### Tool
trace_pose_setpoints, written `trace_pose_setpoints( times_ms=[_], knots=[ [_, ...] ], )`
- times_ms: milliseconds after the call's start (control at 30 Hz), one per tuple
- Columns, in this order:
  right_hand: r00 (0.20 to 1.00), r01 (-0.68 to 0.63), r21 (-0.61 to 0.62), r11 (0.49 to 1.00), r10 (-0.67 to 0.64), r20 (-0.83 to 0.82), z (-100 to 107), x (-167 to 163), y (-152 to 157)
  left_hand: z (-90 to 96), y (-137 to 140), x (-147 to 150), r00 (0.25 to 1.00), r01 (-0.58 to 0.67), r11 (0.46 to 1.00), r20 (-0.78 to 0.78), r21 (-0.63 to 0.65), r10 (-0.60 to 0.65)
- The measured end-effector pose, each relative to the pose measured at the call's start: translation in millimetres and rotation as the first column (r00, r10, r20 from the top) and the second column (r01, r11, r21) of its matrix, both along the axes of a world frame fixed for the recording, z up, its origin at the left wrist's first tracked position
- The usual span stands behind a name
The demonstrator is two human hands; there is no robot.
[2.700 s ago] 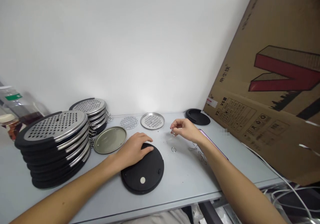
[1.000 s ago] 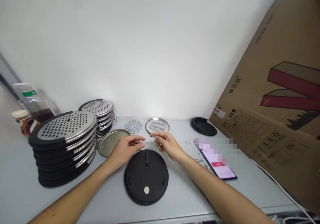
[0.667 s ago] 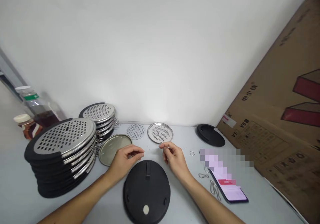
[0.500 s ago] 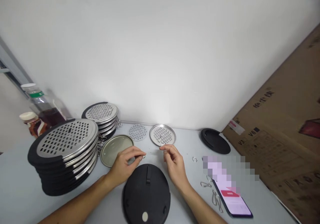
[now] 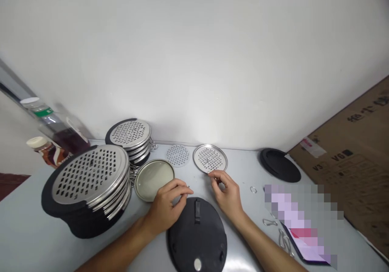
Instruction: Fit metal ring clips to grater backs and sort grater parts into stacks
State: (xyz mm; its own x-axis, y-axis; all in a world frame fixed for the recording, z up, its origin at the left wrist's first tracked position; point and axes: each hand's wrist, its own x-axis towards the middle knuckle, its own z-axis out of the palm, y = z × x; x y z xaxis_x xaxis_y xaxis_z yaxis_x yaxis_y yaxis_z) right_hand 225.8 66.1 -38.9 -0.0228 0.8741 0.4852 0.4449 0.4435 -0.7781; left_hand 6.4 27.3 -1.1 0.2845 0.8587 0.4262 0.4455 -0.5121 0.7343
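My left hand (image 5: 169, 203) hovers over the upper left edge of a round black plastic disc (image 5: 197, 239), fingers pinched. A tiny bit of something small shows at its fingertips, too little to name. To the right, my right hand (image 5: 227, 193) is pinched too, with a thin metal ring (image 5: 209, 173) at its fingertips. Just beyond it lies a round metal grater plate (image 5: 210, 158) with a raised rim. Left of my left hand is a shallow greenish metal lid (image 5: 154, 179). The black disc bears a strap-like piece at its top and a pale oval spot.
Two stacks of black-edged graters (image 5: 88, 179) stand at the left, bottles (image 5: 65, 132) behind them. A flat perforated disc (image 5: 178, 155) lies near the wall. Rightward are a loose ring (image 5: 253, 190), wire clips (image 5: 284, 239), a phone (image 5: 313, 249), a black lid (image 5: 280, 165) and a cardboard box (image 5: 349, 154).
The view has swung a little, so most things sit farther right in the picture. Both hands stay pinched near the black disc, with the ring at the right fingertips.
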Motion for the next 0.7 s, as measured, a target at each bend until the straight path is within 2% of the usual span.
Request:
trace_pose_setpoints(
  times_ms=[233, 367, 467, 567, 700],
  knots=[
    [0.993, 0.069, 0.152, 0.986, -0.083, 0.088, 0, 12, 5, 0.4, 1, 8, 0.995, -0.077, 0.994, 0.060, -0.073, 0.082],
    [0.990, 0.087, 0.159, 0.983, -0.103, 0.094, 1, 14, 4, -4.8, 4, 12, 0.989, -0.084, 0.992, 0.112, -0.094, 0.095],
    [0.991, 0.074, 0.129, 0.989, -0.087, 0.102, 1, 13, 1, -7.3, 6, 13, 0.992, -0.073, 0.994, 0.096, -0.079, 0.080],
    [0.993, 0.028, 0.093, 0.995, -0.039, 0.111, 1, 9, -3, -8.8, 8, 10, 0.998, -0.063, 0.998, 0.028, 0.007, 0.063],
    [0.999, -0.003, -0.017, 1.000, 0.004, 0.042, 4, 1, -8, -10.7, 10, -1, 0.994, -0.046, 0.977, -0.083, 0.208, 0.065]
  ],
)
